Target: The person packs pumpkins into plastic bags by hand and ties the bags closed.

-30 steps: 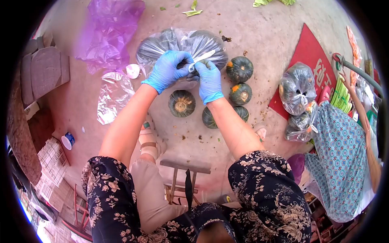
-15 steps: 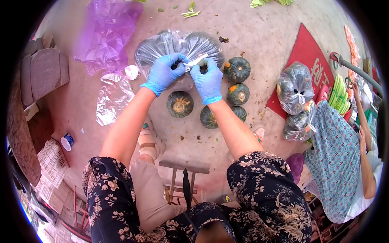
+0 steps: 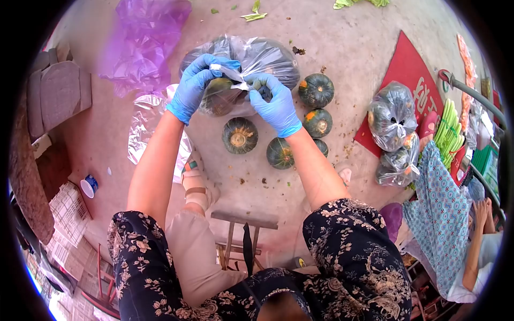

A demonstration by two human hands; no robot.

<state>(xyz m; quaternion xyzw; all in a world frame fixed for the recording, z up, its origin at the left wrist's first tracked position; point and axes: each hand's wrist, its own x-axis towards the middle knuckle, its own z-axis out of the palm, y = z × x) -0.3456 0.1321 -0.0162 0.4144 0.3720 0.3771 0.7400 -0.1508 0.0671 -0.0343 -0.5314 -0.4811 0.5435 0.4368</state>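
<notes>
A clear plastic bag (image 3: 267, 55) full of dark green pumpkins lies on the floor, its gathered neck towards me. In a blue glove, my left hand (image 3: 201, 83) pinches a white end of the neck, raised over the bag's left part. My right hand (image 3: 273, 101), also gloved in blue, grips the neck just to the right. Below the bag sits a loose pumpkin (image 3: 240, 135). Several more stand to the right, among them one with an orange patch (image 3: 316, 90) and one near my right wrist (image 3: 280, 153).
Purple plastic (image 3: 142, 45) and crumpled clear plastic (image 3: 147, 120) lie at the left. On the right, bagged pumpkins (image 3: 392, 116) rest by a red sign (image 3: 404, 69), near a seated person (image 3: 444, 214) and green stalks (image 3: 448, 128). A wooden stool (image 3: 244, 218) stands below.
My left hand has moved up and left, drawing the white end away from my right hand. The other person has leaned down, with hands lower.
</notes>
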